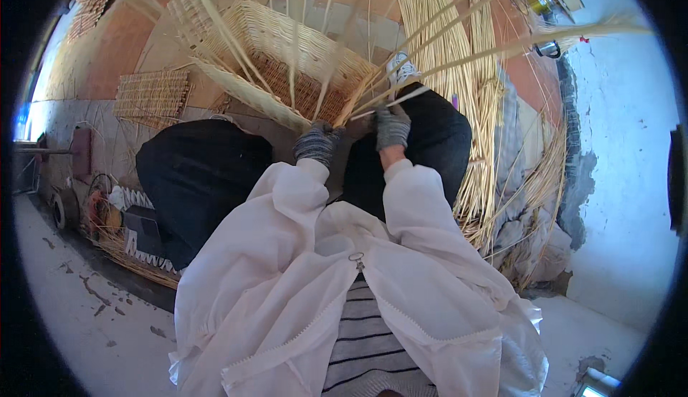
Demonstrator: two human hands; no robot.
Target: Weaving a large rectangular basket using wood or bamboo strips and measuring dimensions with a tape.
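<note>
A partly woven rectangular wicker basket stands between my legs, with long loose stakes fanning up from its walls. My left hand, in a grey knitted glove, is closed on the basket's near corner, at the rim. Just to its right, my gloved right hand pinches a pale wicker strand that passes by the same corner. The fingertips of both hands are partly hidden. Inside, the basket's lower part is a darker brown than the pale upper weave.
A big bundle of long wicker rods lies along my right side, beside cloth-covered sacks. A flat woven panel rests on the floor at left. Far right are a metal kettle and a peeling blue-white wall.
</note>
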